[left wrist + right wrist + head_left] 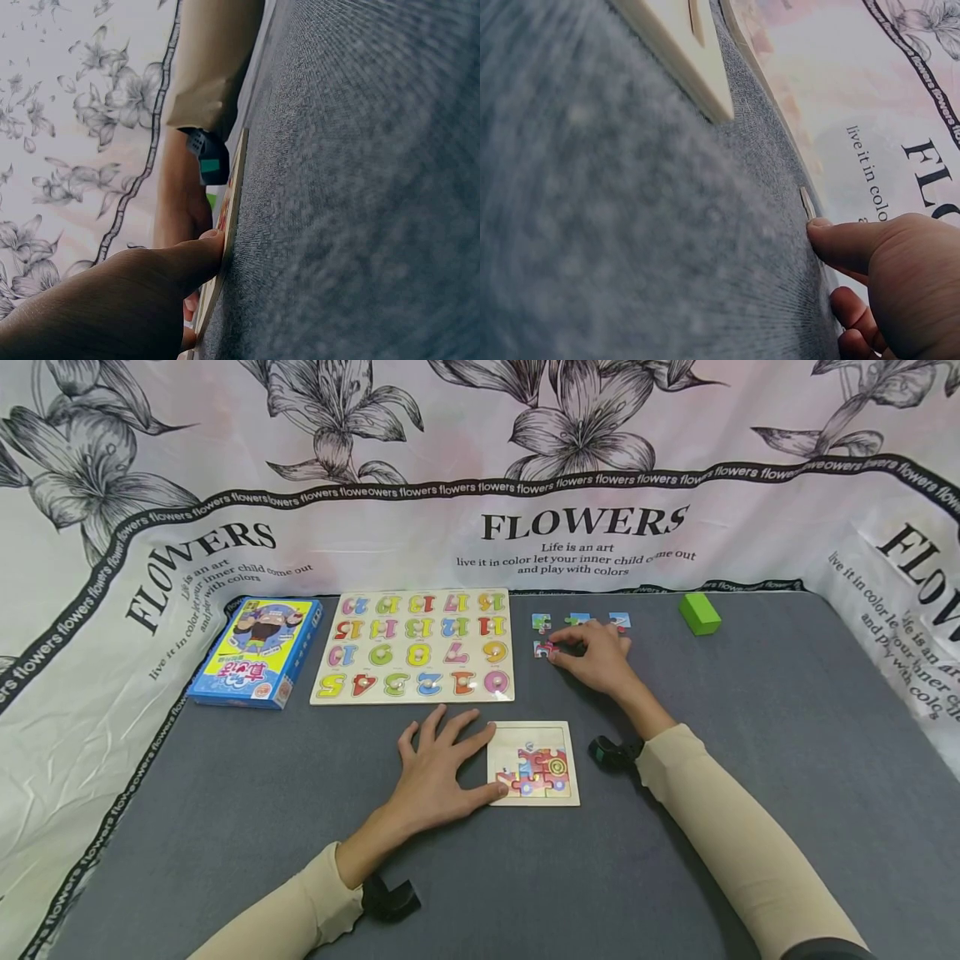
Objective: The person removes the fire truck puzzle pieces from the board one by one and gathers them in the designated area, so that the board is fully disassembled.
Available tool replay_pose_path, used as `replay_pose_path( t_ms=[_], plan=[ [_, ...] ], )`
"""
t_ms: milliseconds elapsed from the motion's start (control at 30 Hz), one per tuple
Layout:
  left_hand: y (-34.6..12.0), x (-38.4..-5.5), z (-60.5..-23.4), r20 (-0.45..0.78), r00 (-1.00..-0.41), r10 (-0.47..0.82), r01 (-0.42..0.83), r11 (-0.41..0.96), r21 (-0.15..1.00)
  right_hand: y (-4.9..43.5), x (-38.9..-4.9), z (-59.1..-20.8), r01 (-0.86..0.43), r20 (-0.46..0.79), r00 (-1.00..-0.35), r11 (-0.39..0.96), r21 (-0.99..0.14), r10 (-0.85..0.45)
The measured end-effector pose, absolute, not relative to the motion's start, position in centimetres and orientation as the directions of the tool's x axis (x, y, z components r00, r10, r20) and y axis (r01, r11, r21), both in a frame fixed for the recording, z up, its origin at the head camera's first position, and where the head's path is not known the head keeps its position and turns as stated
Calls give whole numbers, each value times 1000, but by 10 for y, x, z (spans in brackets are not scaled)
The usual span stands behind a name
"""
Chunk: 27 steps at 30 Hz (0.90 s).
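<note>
A square wooden puzzle board [501, 734] lies on the grey table, with joined pieces of a red picture filling much of its lower right part. My left hand [433, 781] is spread at its left side, thumb on the lower left corner and index finger at the upper left one. Farther back, my right hand [596, 658] pinches a small jigsaw piece [542, 649] between thumb and index finger, low over the table. Three more loose pieces lie around that hand: one piece [541, 622] at the left, one [578, 618] behind the fingers, another [620, 620] at the right.
A cream number board [412, 695] with colourful numerals lies back left of the puzzle board. Beside it is a blue and yellow box [258, 652]. A green block [700, 613] stands back right. A flower-printed cloth [585, 547] rises behind the table.
</note>
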<state>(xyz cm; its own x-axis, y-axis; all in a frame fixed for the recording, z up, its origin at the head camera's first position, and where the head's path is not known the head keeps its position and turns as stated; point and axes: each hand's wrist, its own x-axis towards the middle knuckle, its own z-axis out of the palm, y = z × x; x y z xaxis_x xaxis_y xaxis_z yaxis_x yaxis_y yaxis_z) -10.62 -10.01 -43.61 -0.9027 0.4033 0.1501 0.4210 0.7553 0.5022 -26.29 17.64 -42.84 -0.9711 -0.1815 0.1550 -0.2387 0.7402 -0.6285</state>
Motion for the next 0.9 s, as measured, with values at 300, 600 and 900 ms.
replay_pose_path(
  t_ms=[300,600,900],
  plan=[
    [-100,-106,-436,154,-902,404,424,755,500,175,-262,-427,-238,164,-971,739,-630,-173],
    [-100,-106,-435,141,-904,403,415,753,511,184,-258,-424,-276,198,-961,644,-713,-193],
    [-100,-106,-436,148,-902,405,420,748,514,201,-240,-423,-316,280,-948,566,-762,-152]
  ],
)
